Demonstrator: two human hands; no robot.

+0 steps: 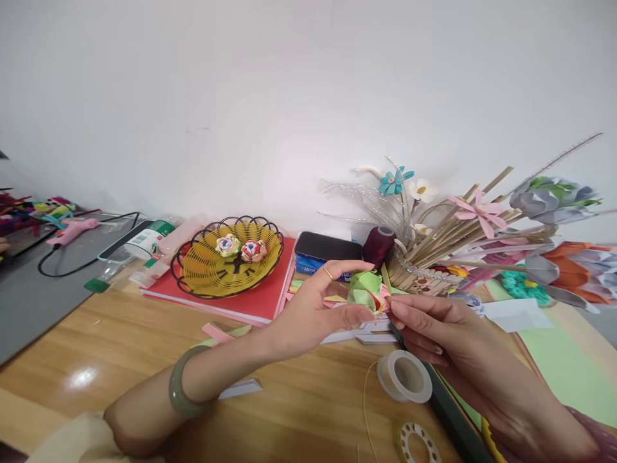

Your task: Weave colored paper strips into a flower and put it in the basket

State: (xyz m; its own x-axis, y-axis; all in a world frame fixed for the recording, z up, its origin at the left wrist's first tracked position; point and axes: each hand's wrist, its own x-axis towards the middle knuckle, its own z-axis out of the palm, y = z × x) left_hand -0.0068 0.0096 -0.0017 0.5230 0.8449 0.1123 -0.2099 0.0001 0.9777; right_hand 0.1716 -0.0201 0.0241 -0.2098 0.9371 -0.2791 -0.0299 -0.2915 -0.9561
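A folded paper ball [365, 290], mostly green with pink, red and yellow on its right side, is held up above the table. My left hand [313, 312] grips it between the thumb below and the fingers above. From the right, my right hand [438, 325] pinches the pink edge of the ball with thumb and fingertip. Beneath the hands lie pale paper strips [376, 333]. A white spool of cord [405, 377] sits on the table below my right hand, its loose cord trailing left.
A yellow woven basket [212, 270] holding two small paper balls [241, 247] rests on red paper [164, 288]. Behind the hands are a phone [328, 245] and maroon thread [378, 244]. Craft flowers [477, 212] spread at right. A pink glue gun [72, 233] lies far left; a tape roll [418, 444] is in front.
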